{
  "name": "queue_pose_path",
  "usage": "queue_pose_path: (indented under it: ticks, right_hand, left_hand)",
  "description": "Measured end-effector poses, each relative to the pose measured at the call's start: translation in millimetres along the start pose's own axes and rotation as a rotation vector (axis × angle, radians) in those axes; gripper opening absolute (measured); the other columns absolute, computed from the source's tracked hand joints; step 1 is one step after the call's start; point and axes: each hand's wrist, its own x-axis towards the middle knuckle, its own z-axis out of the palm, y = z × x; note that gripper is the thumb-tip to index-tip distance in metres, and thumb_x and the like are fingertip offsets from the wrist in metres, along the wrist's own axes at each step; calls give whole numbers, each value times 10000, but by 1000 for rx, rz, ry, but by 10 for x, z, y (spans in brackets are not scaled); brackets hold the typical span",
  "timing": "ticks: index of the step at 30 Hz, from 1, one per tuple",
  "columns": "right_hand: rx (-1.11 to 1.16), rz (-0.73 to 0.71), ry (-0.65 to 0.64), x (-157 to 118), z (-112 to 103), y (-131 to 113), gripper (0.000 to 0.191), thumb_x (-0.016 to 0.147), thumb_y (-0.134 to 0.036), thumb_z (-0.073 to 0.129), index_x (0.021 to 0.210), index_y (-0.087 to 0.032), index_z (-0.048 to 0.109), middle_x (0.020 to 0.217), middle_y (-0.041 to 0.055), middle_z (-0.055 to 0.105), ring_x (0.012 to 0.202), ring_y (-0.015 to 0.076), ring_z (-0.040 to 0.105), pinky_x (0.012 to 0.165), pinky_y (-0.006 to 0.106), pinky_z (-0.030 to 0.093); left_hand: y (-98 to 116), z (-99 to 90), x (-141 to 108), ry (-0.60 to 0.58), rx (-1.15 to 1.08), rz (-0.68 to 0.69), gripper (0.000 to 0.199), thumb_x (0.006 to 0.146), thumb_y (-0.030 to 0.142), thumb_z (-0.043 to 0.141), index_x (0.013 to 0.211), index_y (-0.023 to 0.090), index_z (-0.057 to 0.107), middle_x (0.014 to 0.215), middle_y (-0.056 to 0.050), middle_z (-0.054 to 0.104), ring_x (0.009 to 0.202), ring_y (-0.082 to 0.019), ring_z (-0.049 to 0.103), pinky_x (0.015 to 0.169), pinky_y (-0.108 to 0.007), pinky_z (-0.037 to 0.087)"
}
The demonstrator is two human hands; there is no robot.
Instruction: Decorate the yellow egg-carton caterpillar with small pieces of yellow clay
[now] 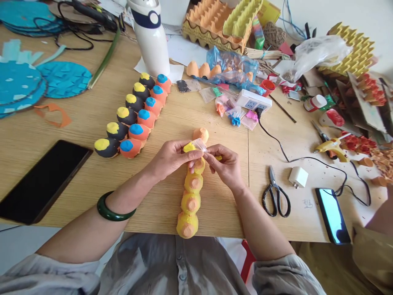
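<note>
My left hand (175,157) pinches a small clear plastic bag with yellow clay (188,147) in it. Fingertips of my right hand (225,164) close on the bag's clear end (200,145), and a bit of yellow (218,158) shows by its fingers. Beneath both hands, a strip of egg-carton cups (192,203) runs toward the table's front edge. Its near cups are coated yellow with bare orange tops; the far cup (201,134) is plain orange. To the left stand a row of black cups with yellow tops (118,116) and a row of orange cups with blue tops (144,117).
A black tablet (43,180) lies left, scissors (275,194) and a lit phone (332,215) right. A white bottle (150,41), egg trays (215,24), clay packets, a power strip (253,100) with a trailing cord, and a glue gun (331,148) lie beyond. Another person's arm (380,217) shows at right.
</note>
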Motion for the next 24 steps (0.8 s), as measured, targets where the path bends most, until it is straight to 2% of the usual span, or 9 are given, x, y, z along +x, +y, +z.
queue_pose_path:
  ticks: [6,10,13,17,20,22,24]
  right_hand:
    - [-115,-17,-61,32,-81,-95,399,836,-547,811,730,-190,668,607,-36,564,522,78,435,471,234,336]
    - [-176,0,-87,42,-105,-110,399,866,-563,771,769,-184,692,616,-36,554,520,78,405,486,250,320]
    - [-194,6,-42,27,-78,-85,420,872,-601,747,841,-182,735,590,-54,476,523,83,362,501,264,293]
    - [-247,-84,70,-4,-15,-49,403,861,-592,766,896,-190,760,577,-76,365,546,90,293,534,275,289]
    - [-226,-91,108,-9,15,-46,378,865,-579,765,831,-203,753,614,-45,475,573,101,355,548,281,318]
    - [-168,-67,120,-6,21,-55,362,877,-555,761,775,-209,741,668,-21,560,587,105,402,553,282,339]
    - [-108,-26,133,-2,20,-63,348,873,-536,771,748,-213,734,673,-20,572,572,100,406,539,279,337]
  left_hand:
    - [54,1,-14,108,215,63,287,842,447,824,828,184,711,553,66,559,502,-101,573,535,-223,468]
    - [59,6,-13,121,336,102,321,868,499,775,848,187,700,586,54,586,517,-107,576,532,-225,460]
    - [46,18,-13,174,422,146,355,869,541,751,863,192,689,588,58,573,485,-103,523,489,-232,419]
    - [25,67,-38,265,602,254,336,836,510,791,809,194,680,587,60,566,534,-99,481,521,-228,387]
    - [23,107,-52,256,624,302,323,819,493,809,822,188,700,677,35,639,604,-110,515,570,-227,418]
    - [38,123,-52,221,559,278,331,830,506,793,867,188,711,696,25,653,614,-120,546,590,-232,448]
    - [62,131,-49,174,455,230,339,889,526,724,917,188,711,655,27,629,582,-126,562,590,-239,469]
